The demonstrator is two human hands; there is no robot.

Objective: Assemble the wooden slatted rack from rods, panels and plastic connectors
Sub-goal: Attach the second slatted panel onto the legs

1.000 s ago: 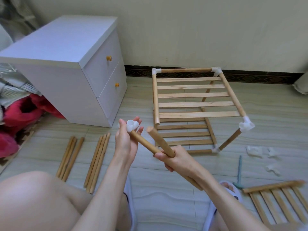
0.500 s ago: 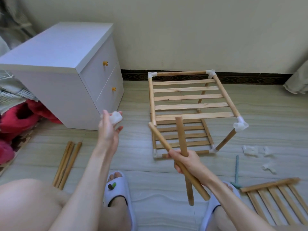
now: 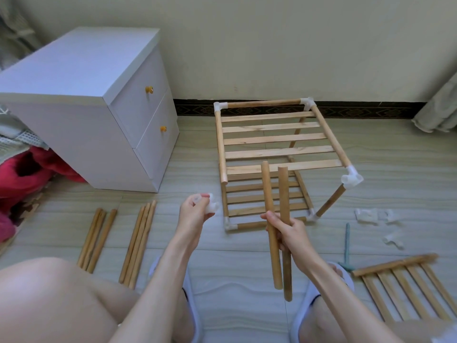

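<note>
The half-built rack [image 3: 279, 154] stands on the floor [image 3: 395, 184] against the far wall, with bare tiles open to its right as far as the curtain edge and a narrower strip of floor between its left side and the white cabinet [image 3: 99, 112]. Its top shelf carries five slats, a lower shelf shows beneath, and white connectors cap three top corners; the near-left top corner is a bare rod end. The right hand [image 3: 288, 231] is closed around two rods [image 3: 277, 229], held nearly upright and side by side in front of the rack's near edge. The left hand [image 3: 195, 214] pinches one clear plastic connector [image 3: 210, 205] at its fingertips, just left of the rack. On the floor at near left lie two bundles of spare rods [image 3: 118, 241], about three in each. At near right a loose slatted panel [image 3: 405, 285] lies flat beside a green-handled tool [image 3: 347, 246], with a few loose connectors [image 3: 376, 219] scattered beyond it. Red fabric [image 3: 22, 177] is heaped at the far left edge.
</note>
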